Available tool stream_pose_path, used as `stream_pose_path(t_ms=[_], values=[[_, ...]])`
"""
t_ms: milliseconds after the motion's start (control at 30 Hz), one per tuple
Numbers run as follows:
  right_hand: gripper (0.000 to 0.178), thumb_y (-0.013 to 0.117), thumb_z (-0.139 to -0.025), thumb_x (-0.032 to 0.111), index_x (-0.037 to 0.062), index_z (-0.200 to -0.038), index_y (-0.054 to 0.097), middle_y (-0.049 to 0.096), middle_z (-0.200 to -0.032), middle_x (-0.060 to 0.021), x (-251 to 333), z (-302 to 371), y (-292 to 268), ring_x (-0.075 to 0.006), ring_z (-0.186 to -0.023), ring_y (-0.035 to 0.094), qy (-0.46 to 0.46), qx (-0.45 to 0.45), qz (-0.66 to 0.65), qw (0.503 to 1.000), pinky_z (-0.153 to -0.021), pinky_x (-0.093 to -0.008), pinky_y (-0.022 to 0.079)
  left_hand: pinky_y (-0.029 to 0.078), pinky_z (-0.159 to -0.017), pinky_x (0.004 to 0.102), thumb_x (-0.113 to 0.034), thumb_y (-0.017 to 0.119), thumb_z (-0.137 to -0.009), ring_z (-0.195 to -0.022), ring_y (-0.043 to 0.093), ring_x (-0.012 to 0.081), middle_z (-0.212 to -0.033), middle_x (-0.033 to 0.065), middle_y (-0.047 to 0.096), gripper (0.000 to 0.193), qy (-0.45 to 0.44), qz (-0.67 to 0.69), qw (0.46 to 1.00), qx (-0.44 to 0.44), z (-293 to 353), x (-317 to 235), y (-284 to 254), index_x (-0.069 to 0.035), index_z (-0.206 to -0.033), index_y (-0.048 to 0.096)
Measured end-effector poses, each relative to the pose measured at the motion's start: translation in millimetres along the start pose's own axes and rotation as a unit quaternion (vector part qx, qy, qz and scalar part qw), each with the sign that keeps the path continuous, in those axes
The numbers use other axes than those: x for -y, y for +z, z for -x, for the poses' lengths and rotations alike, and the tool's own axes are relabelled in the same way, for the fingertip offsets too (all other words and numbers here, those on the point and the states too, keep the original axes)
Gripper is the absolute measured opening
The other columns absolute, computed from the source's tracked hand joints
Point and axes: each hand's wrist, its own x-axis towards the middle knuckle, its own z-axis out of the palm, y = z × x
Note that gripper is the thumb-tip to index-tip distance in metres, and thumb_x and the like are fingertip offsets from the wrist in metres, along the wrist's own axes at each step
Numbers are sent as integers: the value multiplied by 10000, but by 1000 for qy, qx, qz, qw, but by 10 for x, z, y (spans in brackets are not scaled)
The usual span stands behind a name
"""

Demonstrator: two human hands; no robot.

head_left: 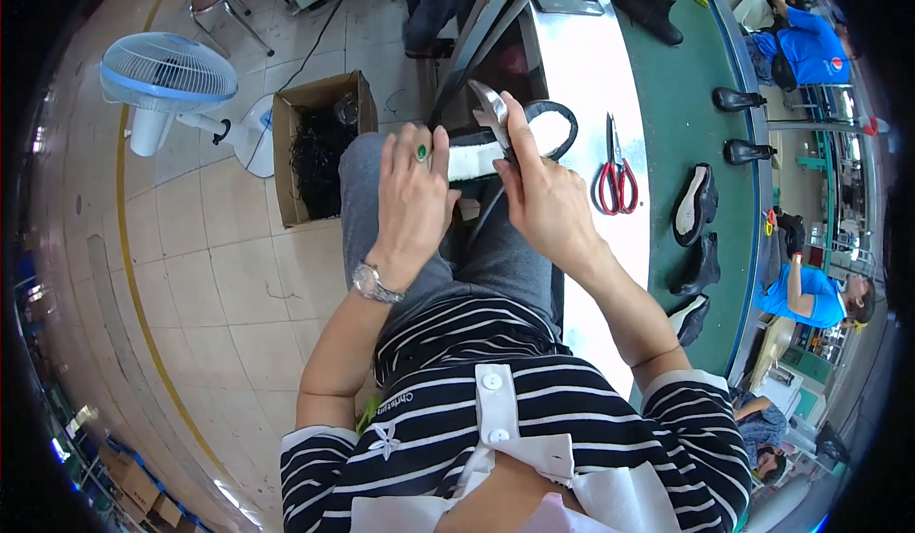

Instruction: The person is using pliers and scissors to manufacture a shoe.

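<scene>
Across my lap lies a black shoe (474,161) with its white underside turned up; its rounded end (553,133) points right, over the bench edge. My left hand (412,190), wearing a green-stoned ring and a wristwatch, grips the shoe's left end from above. In my right hand (545,188) is a pair of metal pincers (492,109), held over the middle of the shoe. Their jaws point up and away to the left. My right fingers hide the handles, so I cannot tell whether the jaws bite the shoe's edge.
Red-handled scissors (617,176) lie on the white bench (600,276) at my right. Beyond it, a green conveyor (667,114) carries several black shoes (694,204). On my left stand a cardboard box (286,166) of black scraps and a fan (170,68). Co-workers in blue (810,290) sit across.
</scene>
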Motion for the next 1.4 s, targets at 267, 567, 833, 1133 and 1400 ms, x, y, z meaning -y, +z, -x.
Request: stream_pose_path(t_ms=[267,567,833,1133,1400], values=[[752,592,-849,156,58,-1488,206,627,-621,-192,78,-82,24,-372,-557,638,-39,35,15,999,-534,-457,515,392,-1063,439,-96,811,-640,-1143,550,340,-1208,206,584,694,35,52,998,7,96,190,110,38,-1252,515],[563,544,-910,110,174,-1425,324,658,-991,-234,-239,-200,-196,-417,-841,657,-38,37,57,997,-715,-489,533,359,-1093,450,-92,821,-643,-1267,456,352,-1351,198,501,1009,34,147,986,64,117,406,14,-127,-1488,270],[520,570,-944,149,97,-1420,367,679,-821,-201,-176,373,-283,-261,-649,683,118,263,-122,950,-662,-384,521,476,-932,425,-426,749,-790,-1230,485,390,-1435,269,335,959,-234,415,871,123,925,111,-118,32,-1455,232],[572,561,-950,154,164,-1460,302,690,-840,-196,365,267,-146,-334,-670,683,-45,369,-76,925,-632,-418,512,504,-666,419,-245,543,-964,-762,637,393,-833,226,650,323,-194,245,949,-40,1073,400,-148,52,-1055,630],[653,559,-928,117,205,-1488,235,677,-894,-202,644,129,-180,-370,-757,678,-106,459,80,878,-684,-471,531,520,-584,383,-193,551,-954,-678,664,344,-743,214,645,343,-139,172,973,62,1217,262,-145,61,-1183,576]])
